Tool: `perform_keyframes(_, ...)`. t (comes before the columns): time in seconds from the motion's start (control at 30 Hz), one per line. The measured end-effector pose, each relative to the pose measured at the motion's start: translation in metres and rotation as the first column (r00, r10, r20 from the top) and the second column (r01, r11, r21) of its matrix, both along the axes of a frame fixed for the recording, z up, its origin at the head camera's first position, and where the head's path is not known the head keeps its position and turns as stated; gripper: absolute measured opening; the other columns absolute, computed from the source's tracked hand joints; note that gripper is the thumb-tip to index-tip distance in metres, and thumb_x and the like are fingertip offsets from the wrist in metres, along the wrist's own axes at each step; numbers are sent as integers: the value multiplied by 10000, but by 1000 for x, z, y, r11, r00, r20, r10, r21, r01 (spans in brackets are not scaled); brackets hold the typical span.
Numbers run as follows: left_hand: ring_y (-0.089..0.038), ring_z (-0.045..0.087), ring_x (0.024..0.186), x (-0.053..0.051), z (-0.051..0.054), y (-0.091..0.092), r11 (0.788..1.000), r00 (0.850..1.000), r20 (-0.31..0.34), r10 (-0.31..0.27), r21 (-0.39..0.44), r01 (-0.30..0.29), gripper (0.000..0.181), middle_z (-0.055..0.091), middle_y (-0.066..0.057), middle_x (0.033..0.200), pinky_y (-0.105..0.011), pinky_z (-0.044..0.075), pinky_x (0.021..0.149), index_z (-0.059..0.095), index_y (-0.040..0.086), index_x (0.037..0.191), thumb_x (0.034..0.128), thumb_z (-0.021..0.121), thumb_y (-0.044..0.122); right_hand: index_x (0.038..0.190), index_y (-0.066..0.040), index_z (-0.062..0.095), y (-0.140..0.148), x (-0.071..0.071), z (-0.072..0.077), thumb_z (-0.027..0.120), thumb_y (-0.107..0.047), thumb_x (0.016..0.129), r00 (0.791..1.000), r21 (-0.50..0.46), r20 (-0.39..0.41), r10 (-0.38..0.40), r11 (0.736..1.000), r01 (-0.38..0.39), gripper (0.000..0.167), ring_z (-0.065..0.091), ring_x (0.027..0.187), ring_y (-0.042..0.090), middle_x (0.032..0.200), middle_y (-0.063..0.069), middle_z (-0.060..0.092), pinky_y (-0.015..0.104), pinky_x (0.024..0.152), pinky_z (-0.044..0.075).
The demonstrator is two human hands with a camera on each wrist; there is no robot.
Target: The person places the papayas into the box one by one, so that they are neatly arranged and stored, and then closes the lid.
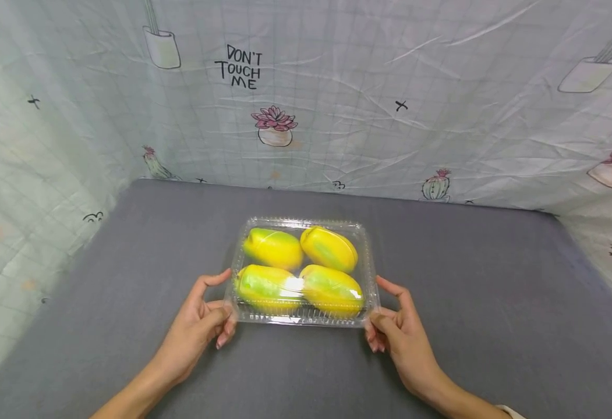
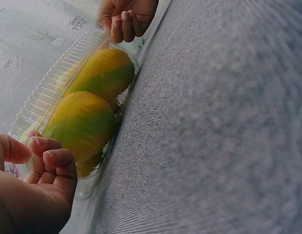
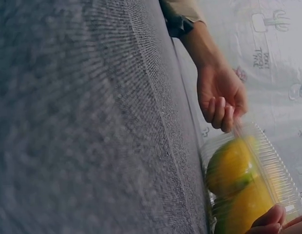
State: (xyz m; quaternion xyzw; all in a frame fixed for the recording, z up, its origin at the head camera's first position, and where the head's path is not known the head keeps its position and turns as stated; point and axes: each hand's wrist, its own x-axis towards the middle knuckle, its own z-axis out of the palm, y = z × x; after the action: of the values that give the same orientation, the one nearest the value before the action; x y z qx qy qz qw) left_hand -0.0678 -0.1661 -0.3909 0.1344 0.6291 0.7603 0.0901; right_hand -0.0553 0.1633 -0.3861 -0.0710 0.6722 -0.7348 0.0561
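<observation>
A clear plastic clamshell box holds several yellow-green mangoes in two rows, its lid lying over them. At the box's near left corner, my left hand pinches the rim between thumb and curled fingers, with the index finger along the left side. My right hand pinches the near right corner in the same way, its index finger against the right side. In the left wrist view, mangoes show through the ribbed wall, and both hands grip the rim's ends. The right wrist view cuts off part of my right hand.
The box is over a grey cloth-covered table. Behind and at both sides hangs a pale curtain printed with cacti, potted plants and lettering. Its lower edge meets the table's far edge.
</observation>
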Motion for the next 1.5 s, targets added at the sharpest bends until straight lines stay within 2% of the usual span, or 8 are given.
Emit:
perform_keyframes(0.37,-117,462,550,0,2,-1,1000,1000,-1,-1,-24,1,516,526,-71,675,-272,388,466,186,11,1430,982,441,-20,1455,-59,176,7,-2,1,469,-39,998,995,-22,-21,99,995,-99,543,515,611,124,733,72,570,235,538,442)
perform_keyframes(0.8,-124,467,560,1,3,-1,999,999,4,-46,-12,46,519,540,-76,693,-286,396,474,155,10,1436,998,432,6,1470,-117,143,13,0,7,464,-105,1014,988,-7,52,142,990,-142,557,549,624,173,760,91,577,271,568,459)
perform_keyframes(0.93,-135,467,551,0,4,1,999,1000,10,-23,-35,23,520,536,-81,682,-283,404,475,175,25,1439,993,441,5,1473,-131,134,15,-1,9,456,-117,1019,986,-2,66,154,988,-154,556,572,654,185,786,110,579,265,587,476)
perform_keyframes(1.17,-171,496,538,3,6,0,988,997,-4,75,-134,-75,506,538,-105,681,-291,431,480,250,62,1423,975,474,-13,1476,-149,139,15,-5,13,464,-160,1021,983,84,80,167,981,-174,559,594,704,250,852,186,570,284,611,493)
perform_keyframes(1.3,-218,509,549,3,9,-5,979,997,-23,67,-190,-71,504,541,-158,718,-309,453,510,259,67,1421,982,504,33,1471,-108,155,20,-7,18,453,-149,1025,987,173,52,153,972,-160,538,603,780,260,949,209,562,314,633,511)
perform_keyframes(1.37,-238,524,565,3,12,-8,963,996,-68,60,-258,-76,494,551,-171,772,-318,463,519,277,62,1417,984,517,60,1462,-111,215,25,-8,20,448,-138,1026,991,292,-22,133,949,-121,495,613,825,233,1008,176,571,320,653,521)
perform_keyframes(1.4,-240,534,577,2,14,-11,946,993,-103,61,-311,-90,488,557,-166,806,-316,463,523,297,71,1414,984,526,78,1455,-121,250,28,-9,21,455,-138,1023,989,374,-76,123,924,-86,479,613,859,212,1042,149,576,320,684,525)
perform_keyframes(1.5,-206,576,650,-1,22,-21,855,968,-237,80,-483,-189,459,572,-106,924,-287,464,545,390,111,1389,967,573,119,1436,-168,342,37,-10,23,497,-150,1008,963,607,-245,112,792,62,456,581,955,169,1152,68,567,315,754,515)
